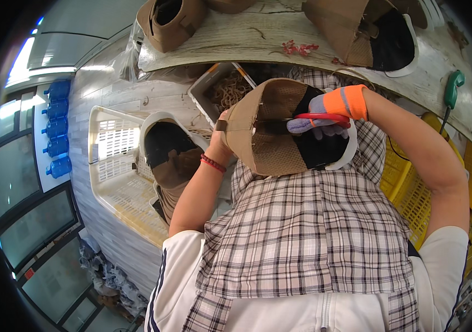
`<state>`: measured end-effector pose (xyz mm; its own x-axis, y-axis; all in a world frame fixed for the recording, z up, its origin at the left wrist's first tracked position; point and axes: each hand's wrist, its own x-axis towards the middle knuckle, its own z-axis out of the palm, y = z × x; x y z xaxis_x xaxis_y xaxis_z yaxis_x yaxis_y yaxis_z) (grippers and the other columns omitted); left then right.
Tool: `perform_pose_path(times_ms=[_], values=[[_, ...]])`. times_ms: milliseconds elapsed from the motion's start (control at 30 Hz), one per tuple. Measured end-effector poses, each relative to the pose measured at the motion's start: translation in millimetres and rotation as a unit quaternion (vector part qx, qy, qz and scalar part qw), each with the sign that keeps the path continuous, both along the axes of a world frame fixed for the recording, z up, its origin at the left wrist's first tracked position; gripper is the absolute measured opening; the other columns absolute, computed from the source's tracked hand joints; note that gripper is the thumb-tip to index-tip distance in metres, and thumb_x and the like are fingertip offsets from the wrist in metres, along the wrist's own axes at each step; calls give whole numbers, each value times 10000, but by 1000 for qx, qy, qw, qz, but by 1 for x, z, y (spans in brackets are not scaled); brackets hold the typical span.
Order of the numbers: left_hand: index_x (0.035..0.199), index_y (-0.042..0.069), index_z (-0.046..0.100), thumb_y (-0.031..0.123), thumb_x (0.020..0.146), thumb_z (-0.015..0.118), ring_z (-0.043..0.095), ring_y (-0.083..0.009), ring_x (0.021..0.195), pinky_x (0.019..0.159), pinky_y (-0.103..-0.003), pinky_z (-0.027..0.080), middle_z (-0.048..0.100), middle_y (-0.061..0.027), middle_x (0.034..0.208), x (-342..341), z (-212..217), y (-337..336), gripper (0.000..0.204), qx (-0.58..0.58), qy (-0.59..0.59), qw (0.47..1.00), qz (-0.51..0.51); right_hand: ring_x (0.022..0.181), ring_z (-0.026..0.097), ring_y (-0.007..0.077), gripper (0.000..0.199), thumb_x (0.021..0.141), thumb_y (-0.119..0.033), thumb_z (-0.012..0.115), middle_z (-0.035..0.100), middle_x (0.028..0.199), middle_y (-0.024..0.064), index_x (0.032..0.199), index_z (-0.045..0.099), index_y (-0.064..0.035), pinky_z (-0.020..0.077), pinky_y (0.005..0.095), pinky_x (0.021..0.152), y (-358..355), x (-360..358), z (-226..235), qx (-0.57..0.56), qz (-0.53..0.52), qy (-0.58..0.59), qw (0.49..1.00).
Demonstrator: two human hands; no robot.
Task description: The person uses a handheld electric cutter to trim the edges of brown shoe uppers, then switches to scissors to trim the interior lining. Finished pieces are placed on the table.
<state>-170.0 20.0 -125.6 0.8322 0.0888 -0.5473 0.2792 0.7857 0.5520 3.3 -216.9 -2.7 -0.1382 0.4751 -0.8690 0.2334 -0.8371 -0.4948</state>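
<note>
A tan mesh boot upper (269, 144) with black lining and a white edge is held in front of me above my lap. My bare left hand (221, 138) grips its left side; most of its fingers are hidden behind the material. On my right hand (321, 110) is a grey glove with an orange cuff. Its fingers are closed round a red-handled tool (332, 117), which looks like scissors or snips. The tool reaches over the opening of the upper, and its tip cannot be made out clearly.
Ahead is a worn workbench (219, 52) with more tan uppers (172, 25) and red scraps (299, 48). Below it stands a bin of trimmings (227, 91). A white crate (117, 182) with uppers is at left, yellow crates (413, 188) at right. A green corded tool (455, 88) hangs nearby.
</note>
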Motion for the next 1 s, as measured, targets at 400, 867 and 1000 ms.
perform_pose_path(times_ms=[400,867,1000], values=[[1299,40,498,125,916,600,566,-214,1122,949,-331,470,578,-95,1246,1,-15,16,406,403,-121,872,-251,587,643,274,826,732,-795,602,628,644,138,761,693,26,537,374,553,-2,-33,16,23,-38,-189,981],[1330,13,505,151,948,637,584,-224,1124,956,-387,522,595,-105,1245,11,-11,-5,427,236,-161,945,-160,582,534,60,206,911,-185,676,583,721,5,1017,633,-13,431,207,521,-112,-56,4,243,-517,-168,804],[1344,23,498,148,935,633,599,-188,1099,945,-328,512,600,-73,1243,-11,8,4,449,309,-214,915,-149,679,576,72,284,887,-134,708,656,894,31,1130,615,-22,457,201,551,-108,-42,-11,349,-699,-191,594]])
